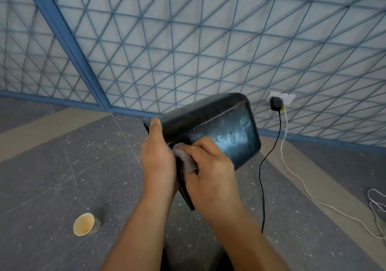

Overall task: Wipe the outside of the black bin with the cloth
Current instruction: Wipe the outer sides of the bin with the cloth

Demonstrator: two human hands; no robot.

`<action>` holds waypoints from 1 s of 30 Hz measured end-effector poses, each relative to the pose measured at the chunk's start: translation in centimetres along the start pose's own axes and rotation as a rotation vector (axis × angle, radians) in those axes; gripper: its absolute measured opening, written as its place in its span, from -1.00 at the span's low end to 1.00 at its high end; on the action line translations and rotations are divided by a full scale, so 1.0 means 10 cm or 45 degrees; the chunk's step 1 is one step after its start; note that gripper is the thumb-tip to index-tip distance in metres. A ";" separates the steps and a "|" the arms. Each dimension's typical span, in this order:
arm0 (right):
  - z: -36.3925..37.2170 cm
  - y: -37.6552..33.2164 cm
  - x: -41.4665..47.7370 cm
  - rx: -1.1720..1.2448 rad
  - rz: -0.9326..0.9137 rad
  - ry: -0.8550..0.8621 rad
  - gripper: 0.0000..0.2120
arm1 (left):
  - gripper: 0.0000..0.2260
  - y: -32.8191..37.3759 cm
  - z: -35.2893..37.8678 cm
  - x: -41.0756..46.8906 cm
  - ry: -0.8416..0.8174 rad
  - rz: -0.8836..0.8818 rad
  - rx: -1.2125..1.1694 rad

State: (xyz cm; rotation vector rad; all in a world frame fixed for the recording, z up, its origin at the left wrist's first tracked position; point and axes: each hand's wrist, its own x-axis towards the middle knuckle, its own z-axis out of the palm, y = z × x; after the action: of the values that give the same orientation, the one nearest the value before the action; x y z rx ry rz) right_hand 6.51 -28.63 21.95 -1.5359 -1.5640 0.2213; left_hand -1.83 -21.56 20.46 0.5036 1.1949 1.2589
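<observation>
Left hand [158, 158] gripped the scuffed, round-cornered black bin [208, 120]; right hand [211, 172], fingers curled, pressed limp grey cloth [187, 162] against it.

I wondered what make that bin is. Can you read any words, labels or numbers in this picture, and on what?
None can be read.
black bin: only scuffs and smears, no label.
cloth: plain.
paper cup: no print showing.
black plug: small yellow tag below it, too small to read.
</observation>
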 end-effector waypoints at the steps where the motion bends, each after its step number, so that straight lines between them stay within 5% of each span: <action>1: 0.01 -0.02 0.05 0.013 -0.002 0.013 -0.73 | -0.63 0.00 0.00 0.00 -0.019 0.018 0.058; 6: -0.09 0.16 0.08 -0.026 0.110 0.109 -0.84 | -0.40 0.04 0.01 -0.07 0.055 0.038 0.111; 12: 0.00 0.03 0.15 -0.016 0.057 0.026 -0.83 | -0.59 0.09 0.01 -0.06 -0.020 0.145 0.302; 16: -0.13 0.22 0.21 -0.046 0.231 0.154 -0.84 | -0.51 0.07 0.02 -0.09 0.006 0.177 0.292; 21: -0.03 -0.01 0.18 -0.037 0.135 0.036 -0.82 | -0.54 0.06 -0.02 -0.06 -0.009 0.276 0.444; 26: -0.24 0.22 0.26 -0.133 0.362 0.094 -0.80 | -0.58 0.03 -0.05 -0.07 -0.018 0.275 0.467; 30: -0.10 -0.06 0.10 -0.036 0.234 0.015 -0.79 | -0.46 0.03 -0.04 -0.08 -0.100 0.276 0.433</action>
State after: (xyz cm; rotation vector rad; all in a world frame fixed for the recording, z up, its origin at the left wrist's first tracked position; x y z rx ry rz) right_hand 7.00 -28.36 23.39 -1.7018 -1.4222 0.2936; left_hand -2.22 -22.27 20.90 0.9453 1.3209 1.2080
